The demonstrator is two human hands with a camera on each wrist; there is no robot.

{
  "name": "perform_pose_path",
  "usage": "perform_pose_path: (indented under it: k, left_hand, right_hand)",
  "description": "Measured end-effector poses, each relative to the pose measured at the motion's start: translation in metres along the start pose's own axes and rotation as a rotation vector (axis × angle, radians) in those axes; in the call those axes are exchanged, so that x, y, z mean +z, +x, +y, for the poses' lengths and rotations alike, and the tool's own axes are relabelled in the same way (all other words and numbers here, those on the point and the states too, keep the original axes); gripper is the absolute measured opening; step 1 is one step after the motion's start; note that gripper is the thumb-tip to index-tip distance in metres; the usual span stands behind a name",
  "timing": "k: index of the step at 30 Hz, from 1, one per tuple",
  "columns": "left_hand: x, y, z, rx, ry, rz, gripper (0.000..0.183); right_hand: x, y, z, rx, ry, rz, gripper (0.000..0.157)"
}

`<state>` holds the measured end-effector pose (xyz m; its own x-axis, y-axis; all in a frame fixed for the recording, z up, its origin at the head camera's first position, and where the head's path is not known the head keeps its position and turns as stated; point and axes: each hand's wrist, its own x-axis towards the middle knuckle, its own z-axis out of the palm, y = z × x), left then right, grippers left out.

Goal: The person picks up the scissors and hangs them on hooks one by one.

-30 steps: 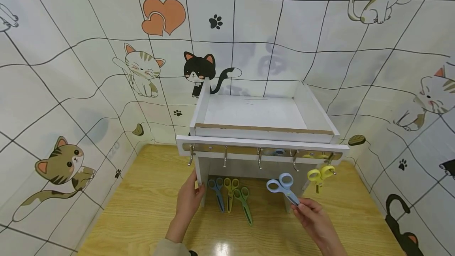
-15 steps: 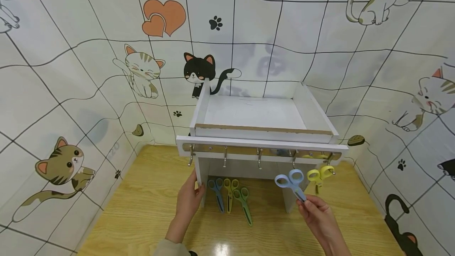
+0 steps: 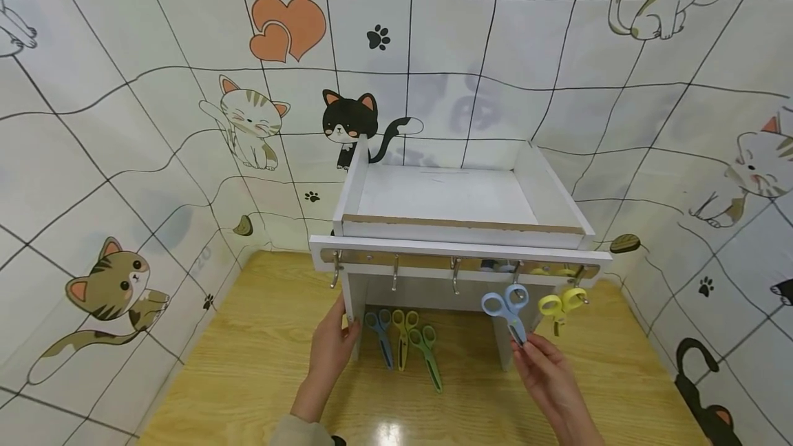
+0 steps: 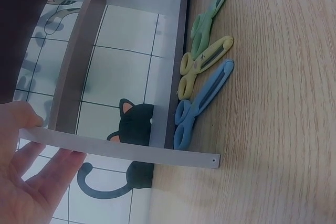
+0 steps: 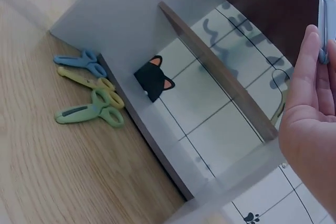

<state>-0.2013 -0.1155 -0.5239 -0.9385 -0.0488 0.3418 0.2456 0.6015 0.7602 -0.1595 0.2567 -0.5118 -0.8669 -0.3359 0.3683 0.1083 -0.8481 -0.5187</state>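
Note:
My right hand pinches light blue scissors by the blade end, finger loops upward. One loop overlaps a metal hook on the front rail of a white shelf unit. Yellow scissors hang on the end hook just to the right. At the unit's left side, my left hand grips the upright side panel, thumb on one face and fingers on the other. Blue scissors, yellow scissors and green scissors lie on the table beneath the unit.
A wooden-topped table carries the shelf unit. Bare hooks line the rail further left. The unit's top is a shallow open tray. White sheeting printed with cats and grid lines stands behind and at both sides.
My right hand has moved the light blue scissors right and then slightly up, bringing their loops to the hook beside the hanging yellow scissors. The left hand stays on the side panel.

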Motion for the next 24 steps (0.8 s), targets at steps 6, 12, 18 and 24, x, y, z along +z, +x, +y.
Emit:
perform_pose_path:
  k: [6,12,18,24]
  left_hand:
    - [0.002,0.001,0.000,-0.005,0.003,-0.008,0.065]
    - [0.002,0.001,0.000,-0.007,0.015,0.002,0.064]
    - [0.001,0.001,0.000,0.007,0.034,0.014,0.064]
    - [0.001,0.000,0.000,0.004,0.029,0.010,0.066]
  right_hand:
    - [-0.004,0.003,0.006,0.041,0.040,0.008,0.047]
    - [-0.008,0.005,0.012,0.063,0.025,0.026,0.047]
    - [-0.011,0.006,0.018,0.091,-0.059,0.061,0.046]
    - [-0.012,0.011,0.028,0.129,-0.227,0.067,0.045]
